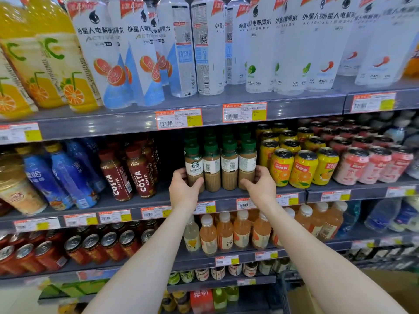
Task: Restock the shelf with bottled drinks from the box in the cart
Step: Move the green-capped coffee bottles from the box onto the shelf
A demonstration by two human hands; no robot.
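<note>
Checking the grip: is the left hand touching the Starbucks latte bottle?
Touching. The head view shows the left hand curled round the lower part of the latte bottle, thumb in front.

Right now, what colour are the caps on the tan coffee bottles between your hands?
Dark green caps on the tan coffee bottles, clearest in head view.

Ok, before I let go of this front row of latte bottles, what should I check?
1. Left hand grips the leftmost latte bottle: ok.
2. Right hand grips the rightmost latte bottle: ok.
3. All four front bottles upright on the shelf: ok.
4. Labels facing front: not ok; only the leftmost shows its logo, while the middle two bottles and the rightmost show back panels.
5. Clearance from the Costa bottles: ok, a gap shows.
6. Clearance from the yellow cans: cannot tell; the right hand covers it.
</note>
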